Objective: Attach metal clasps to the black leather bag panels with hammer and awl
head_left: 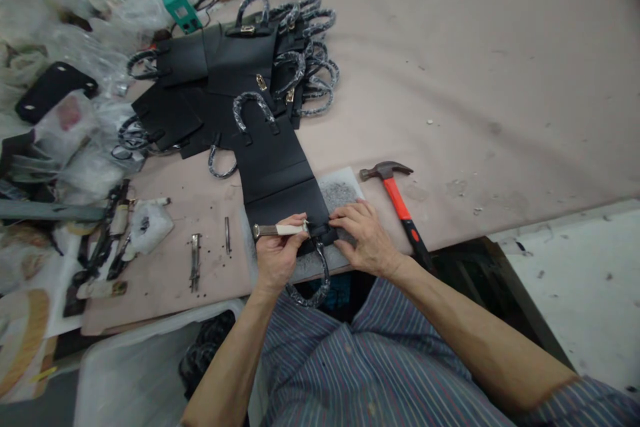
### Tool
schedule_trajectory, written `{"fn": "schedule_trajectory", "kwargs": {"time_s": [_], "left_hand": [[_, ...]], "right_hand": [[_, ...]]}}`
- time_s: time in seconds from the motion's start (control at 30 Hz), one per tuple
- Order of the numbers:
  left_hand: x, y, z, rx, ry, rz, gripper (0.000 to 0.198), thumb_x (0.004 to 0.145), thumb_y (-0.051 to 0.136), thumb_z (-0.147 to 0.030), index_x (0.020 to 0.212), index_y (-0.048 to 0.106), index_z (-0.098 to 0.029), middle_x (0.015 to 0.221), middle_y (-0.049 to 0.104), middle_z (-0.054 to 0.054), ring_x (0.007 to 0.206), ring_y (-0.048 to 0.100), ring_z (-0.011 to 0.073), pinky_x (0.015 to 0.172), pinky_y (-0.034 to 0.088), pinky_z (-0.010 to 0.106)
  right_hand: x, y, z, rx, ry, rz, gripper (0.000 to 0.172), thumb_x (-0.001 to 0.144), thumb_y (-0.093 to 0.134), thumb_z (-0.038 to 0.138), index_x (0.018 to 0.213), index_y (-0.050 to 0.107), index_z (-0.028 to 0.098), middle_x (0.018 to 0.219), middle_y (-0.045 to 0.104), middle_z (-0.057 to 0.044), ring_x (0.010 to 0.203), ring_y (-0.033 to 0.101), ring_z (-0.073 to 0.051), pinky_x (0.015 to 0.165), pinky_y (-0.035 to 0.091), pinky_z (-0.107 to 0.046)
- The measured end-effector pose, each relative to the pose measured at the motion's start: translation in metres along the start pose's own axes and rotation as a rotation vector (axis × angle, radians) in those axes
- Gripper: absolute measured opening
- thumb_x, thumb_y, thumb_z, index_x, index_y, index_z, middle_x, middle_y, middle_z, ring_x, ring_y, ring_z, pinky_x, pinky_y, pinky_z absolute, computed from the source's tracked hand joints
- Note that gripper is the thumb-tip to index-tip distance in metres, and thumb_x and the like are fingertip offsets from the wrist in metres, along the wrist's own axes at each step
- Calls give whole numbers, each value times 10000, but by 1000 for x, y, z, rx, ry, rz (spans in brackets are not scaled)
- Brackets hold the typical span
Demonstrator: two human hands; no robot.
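Note:
In my left hand (278, 255) is a metal punch-like tool (280, 230) with a white wrapped middle, its fingers closed around it. The tool lies nearly level, its tip over the near end of a black bag panel (280, 177). My right hand (367, 235) has its fingertips pressed together on the panel's near right edge, beside the tip. Below them, a plastic-wrapped bag handle (313, 290) hangs over the table edge. Under the panel is a pale, speckled board (340, 185). The exact spot between my fingertips is partly hidden.
A claw hammer (397, 200) with an orange and black handle lies to the right. Black bag panels (245, 57) with wrapped handles are piled behind. At left are a metal tool (195, 260), a thin metal rod (227, 235) and plastic bags (75, 140).

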State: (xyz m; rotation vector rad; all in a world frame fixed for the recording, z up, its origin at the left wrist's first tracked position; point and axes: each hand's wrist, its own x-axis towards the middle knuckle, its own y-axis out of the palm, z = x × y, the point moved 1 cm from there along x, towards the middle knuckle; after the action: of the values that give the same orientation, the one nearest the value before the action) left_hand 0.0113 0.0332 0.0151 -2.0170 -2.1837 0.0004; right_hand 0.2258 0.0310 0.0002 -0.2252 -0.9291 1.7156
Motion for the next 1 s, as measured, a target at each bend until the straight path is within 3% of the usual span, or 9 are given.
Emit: {"fn": "schedule_trajectory", "kwargs": {"time_s": [1.0], "left_hand": [[4, 9, 3, 170, 12, 83, 71, 827, 757, -228, 884, 769, -186, 1023, 794, 79, 1012, 752, 246, 1006, 585, 426]], "right_hand": [[3, -3, 1, 13, 2, -9, 319, 798, 653, 182, 1113, 640, 233, 1176, 667, -70, 1134, 564, -286, 1157, 291, -561]]}}
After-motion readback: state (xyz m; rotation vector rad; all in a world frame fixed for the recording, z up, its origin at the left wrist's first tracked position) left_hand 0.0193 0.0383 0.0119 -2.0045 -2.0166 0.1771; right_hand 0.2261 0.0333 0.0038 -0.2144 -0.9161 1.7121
